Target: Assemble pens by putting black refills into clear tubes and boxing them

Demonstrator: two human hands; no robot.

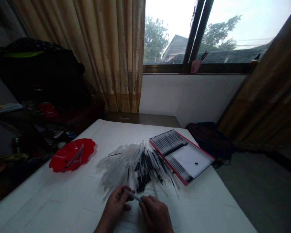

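Observation:
Near the front of the white table, my left hand [117, 202] pinches one end of a slim pen [135, 196] between thumb and fingers. My right hand [156, 212] grips its other end, and the pen slants down from left to right. Just beyond the hands lies a spread of clear pen barrels [118, 171]. Against their right side is a heap of dark refills and black pen caps [144, 176]. A shallow box with a red edge [171, 167] is tilted at the right, with rows of black-capped pens [168, 141] inside. A small black piece [196, 163] rests on its white bottom.
A red scalloped plate [86, 145] with a few clear pieces sits at the table's left. The white table [63, 200] has its right edge beside the floor. Left stands a dark cluttered cabinet [87, 110]; beyond the far right corner lies dark fabric [208, 139].

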